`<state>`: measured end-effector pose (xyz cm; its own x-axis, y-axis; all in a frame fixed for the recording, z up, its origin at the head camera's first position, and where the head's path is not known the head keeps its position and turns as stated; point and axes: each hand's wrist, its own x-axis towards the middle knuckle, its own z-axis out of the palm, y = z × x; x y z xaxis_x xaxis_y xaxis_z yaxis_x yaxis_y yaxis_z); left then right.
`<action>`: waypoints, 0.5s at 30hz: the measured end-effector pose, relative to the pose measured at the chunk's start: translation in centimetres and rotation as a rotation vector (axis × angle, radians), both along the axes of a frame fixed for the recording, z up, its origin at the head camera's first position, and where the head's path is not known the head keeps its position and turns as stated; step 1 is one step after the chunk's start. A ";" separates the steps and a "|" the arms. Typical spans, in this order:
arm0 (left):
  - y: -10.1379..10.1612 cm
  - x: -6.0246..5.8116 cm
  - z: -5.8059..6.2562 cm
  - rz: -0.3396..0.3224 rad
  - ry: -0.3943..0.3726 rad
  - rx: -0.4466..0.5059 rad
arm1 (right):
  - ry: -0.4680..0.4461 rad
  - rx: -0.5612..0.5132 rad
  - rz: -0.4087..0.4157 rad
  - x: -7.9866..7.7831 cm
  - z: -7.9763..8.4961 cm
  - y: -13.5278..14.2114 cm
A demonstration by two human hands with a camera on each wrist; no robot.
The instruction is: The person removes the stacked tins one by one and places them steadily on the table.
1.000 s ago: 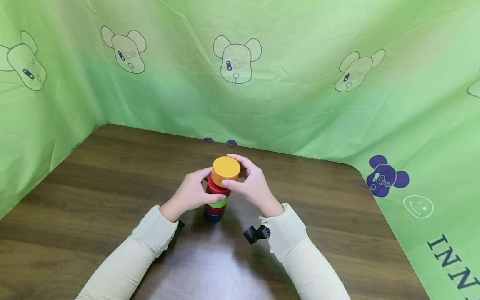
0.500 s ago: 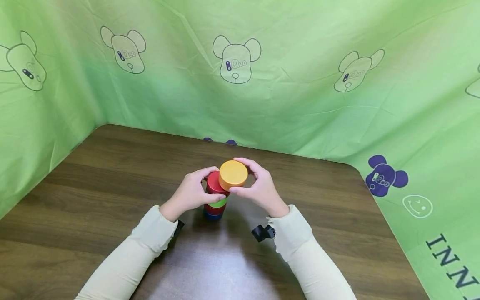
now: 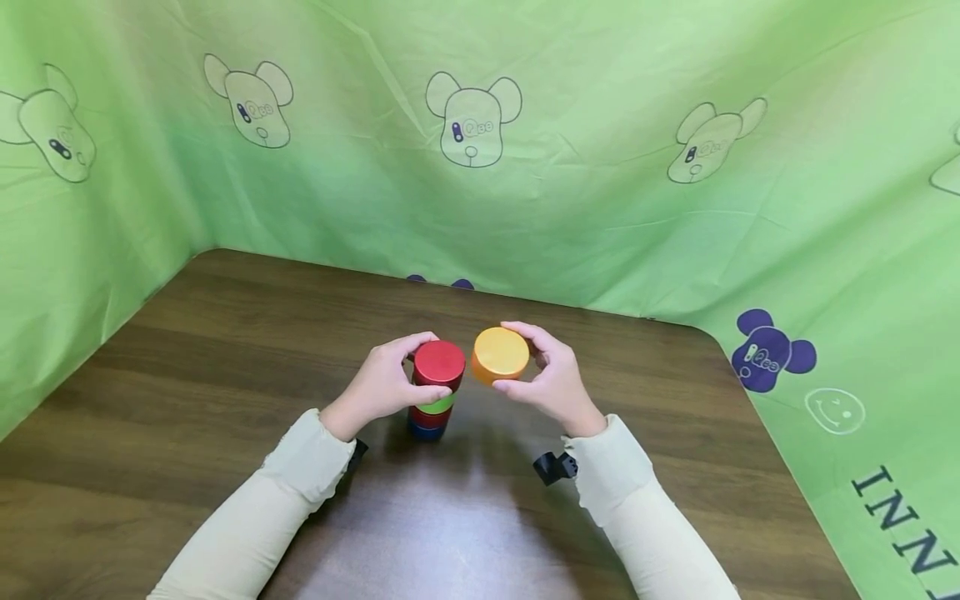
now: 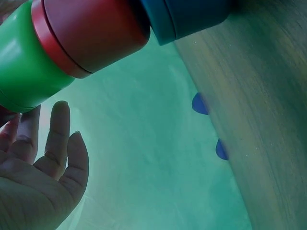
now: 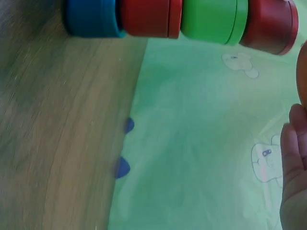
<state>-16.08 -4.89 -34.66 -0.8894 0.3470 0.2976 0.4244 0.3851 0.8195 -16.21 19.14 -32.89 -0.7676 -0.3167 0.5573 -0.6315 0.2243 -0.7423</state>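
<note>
A stack of round lidded canisters stands upright on the table. From the bottom it runs blue canister (image 5: pixel 91 18), red canister (image 5: pixel 146 18), green canister (image 5: pixel 208 20) and a second red canister (image 3: pixel 439 364) on top. My left hand (image 3: pixel 381 385) grips that top red canister, thumb in front and fingers curled behind. Just right of the stack, apart from it, my right hand (image 3: pixel 553 379) holds an orange canister (image 3: pixel 499 354) in the air between thumb and fingers. In the right wrist view only an edge of the orange canister shows.
The brown wooden table (image 3: pixel 247 333) extends around the stack. A green printed cloth (image 3: pixel 585 208) hangs behind and along both sides of it. Black wrist cameras sit beneath both cuffs, the right camera (image 3: pixel 553 468) showing more plainly.
My right hand has moved the orange canister off the top of the stack to the right, uncovering the red lid. My left hand stays on the red canister.
</note>
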 end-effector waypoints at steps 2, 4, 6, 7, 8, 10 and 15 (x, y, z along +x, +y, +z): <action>0.1 0.0 0.1 -0.002 -0.010 -0.003 | 0.000 -0.001 0.003 0.1 0.1 0.5; 0.1 0.0 0.0 -0.001 -0.011 -0.004 | -0.006 -0.002 0.003 0.3 0.1 1.0; 0.1 0.0 -0.1 0.003 -0.010 -0.002 | -0.011 0.000 -0.001 0.4 0.0 1.6; 0.1 0.0 -0.1 0.006 -0.007 -0.003 | -0.017 0.002 -0.006 0.5 -0.1 2.0; 0.0 0.0 -0.2 0.009 -0.004 -0.005 | -0.021 0.005 -0.014 0.5 -0.2 2.3; 0.0 0.0 -0.2 0.016 0.005 -0.014 | -0.026 0.018 -0.035 0.6 -0.3 3.1; 0.0 0.0 -0.3 0.021 0.022 -0.038 | -0.048 0.025 -0.086 0.8 -0.6 4.8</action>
<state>-16.07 -4.88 -34.92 -0.8900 0.3396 0.3043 0.4338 0.4248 0.7946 -15.38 23.99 -33.52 -0.8182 -0.2617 0.5119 -0.5728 0.2947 -0.7649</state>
